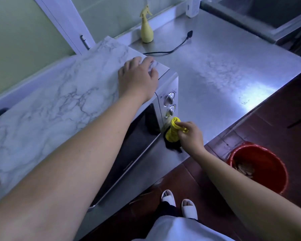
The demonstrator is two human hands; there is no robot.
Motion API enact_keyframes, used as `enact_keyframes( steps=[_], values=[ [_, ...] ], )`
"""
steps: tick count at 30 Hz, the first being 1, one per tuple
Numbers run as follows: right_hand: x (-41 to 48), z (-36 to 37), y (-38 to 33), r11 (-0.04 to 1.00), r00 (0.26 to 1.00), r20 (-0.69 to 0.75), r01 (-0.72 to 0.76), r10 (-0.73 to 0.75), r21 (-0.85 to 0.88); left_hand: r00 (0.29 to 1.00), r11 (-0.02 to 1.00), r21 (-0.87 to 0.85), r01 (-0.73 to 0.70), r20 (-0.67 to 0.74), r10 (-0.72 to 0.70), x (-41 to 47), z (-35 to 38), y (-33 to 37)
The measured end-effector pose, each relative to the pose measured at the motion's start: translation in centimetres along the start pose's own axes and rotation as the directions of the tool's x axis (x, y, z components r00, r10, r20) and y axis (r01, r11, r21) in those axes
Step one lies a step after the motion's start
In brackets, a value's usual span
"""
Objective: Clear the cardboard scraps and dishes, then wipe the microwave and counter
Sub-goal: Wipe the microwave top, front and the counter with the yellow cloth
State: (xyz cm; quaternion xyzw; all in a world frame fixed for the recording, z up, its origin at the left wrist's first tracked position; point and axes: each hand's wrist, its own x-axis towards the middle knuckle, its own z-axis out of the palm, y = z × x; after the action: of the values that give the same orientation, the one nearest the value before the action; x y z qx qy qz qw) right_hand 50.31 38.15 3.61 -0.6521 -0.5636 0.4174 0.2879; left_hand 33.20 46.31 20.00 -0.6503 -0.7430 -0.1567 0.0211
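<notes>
While the person leans over the steel counter (224,70), the left hand (137,77) lies on the right front corner of the microwave (59,105), on its marble-patterned top. The fingers are spread and only loosely bent, pressing down and grasping nothing.

The right hand (189,134) is lower, at the front right corner of the microwave. Its fingers and thumb are curled round a bunched yellow cloth (172,133). The cloth touches the bottom of the control panel, just under the two silver knobs (169,101). A dark fold hangs below the yellow part and reaches the counter edge.

The microwave stands on the left of the counter with its dark glass door closed. Behind it, near the wall, a pale yellow spray bottle (146,30) stands upright. A black power cord (172,49) lies loose on the steel, with its plug well apart from the bottle.

On the dark red floor to the right stands a red bucket (271,173) holding brown cardboard scraps (244,168). A pair of white slippers (169,197) shows below the counter edge.
</notes>
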Motion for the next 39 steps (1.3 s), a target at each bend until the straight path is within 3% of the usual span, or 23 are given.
enact_keyframes(
  steps=[2,4,6,9,13,17,19,21,24,27,31,34,36,39],
  values=[
    [0.0,-1.2,-1.7,0.985,0.986,-0.152,-0.047,0.074,0.168,1.000,1.000,0.016,0.002,-0.008,-0.002,0.1,0.2,-0.1],
    [0.1,-2.1,-4.3,0.913,0.973,-0.174,-0.070,0.151,0.403,1.000,1.000,0.030,0.002,-0.017,-0.001,0.1,0.2,-0.2],
    [0.4,-2.3,-6.6,0.819,0.975,-0.121,-0.085,0.185,0.567,1.000,0.999,0.034,-0.004,-0.012,0.005,0.0,0.2,-0.1],
    [0.9,-1.8,-9.0,0.714,0.969,-0.008,-0.176,0.246,0.678,1.000,0.999,0.040,-0.008,0.001,0.008,0.0,0.2,0.0],
    [0.8,-1.2,-9.2,0.455,0.908,0.173,-0.347,0.381,0.820,1.000,0.998,0.055,-0.018,-0.007,0.019,-0.1,0.2,0.0],
    [-0.1,-0.7,-9.2,0.389,0.880,0.281,-0.430,0.384,0.815,1.000,0.998,0.057,-0.021,-0.012,0.022,-0.1,0.3,0.0],
    [-1.5,-0.5,-8.8,0.400,0.859,0.402,-0.505,0.316,0.765,1.000,0.998,0.056,-0.026,-0.015,0.027,-0.2,0.4,0.0],
    [-2.8,-0.6,-8.5,0.539,0.838,0.482,-0.537,0.254,0.649,1.000,0.999,0.040,-0.030,-0.006,0.030,-0.2,0.4,-0.1],
    [-2.9,-2.0,-8.4,0.830,0.894,0.397,-0.378,0.210,0.411,0.999,0.999,0.028,-0.036,0.003,0.036,-0.2,0.5,-0.3],
    [-2.0,-4.5,-8.1,0.967,0.957,0.264,-0.171,0.118,0.189,0.999,0.999,0.009,-0.042,0.010,0.042,-0.3,0.5,-0.4],
    [0.9,-9.1,-6.6,0.999,0.999,0.024,-0.034,0.035,-0.015,1.000,1.000,-0.011,-0.019,0.016,0.020,-0.3,0.3,-0.3],
    [4.6,-12.3,-5.8,0.934,0.991,-0.119,0.017,-0.064,-0.357,1.000,0.999,-0.026,-0.024,0.004,0.024,-0.4,0.3,-0.1],
    [6.9,-13.4,-5.7,0.846,0.982,-0.116,0.068,-0.152,-0.529,1.000,0.999,-0.031,-0.016,-0.004,0.016,-0.3,0.3,-0.1],
    [9.6,-12.9,-4.9,0.777,0.981,-0.011,0.147,-0.194,-0.612,1.000,0.999,-0.038,0.008,-0.004,-0.008,-0.3,0.2,0.0]
  ],
)
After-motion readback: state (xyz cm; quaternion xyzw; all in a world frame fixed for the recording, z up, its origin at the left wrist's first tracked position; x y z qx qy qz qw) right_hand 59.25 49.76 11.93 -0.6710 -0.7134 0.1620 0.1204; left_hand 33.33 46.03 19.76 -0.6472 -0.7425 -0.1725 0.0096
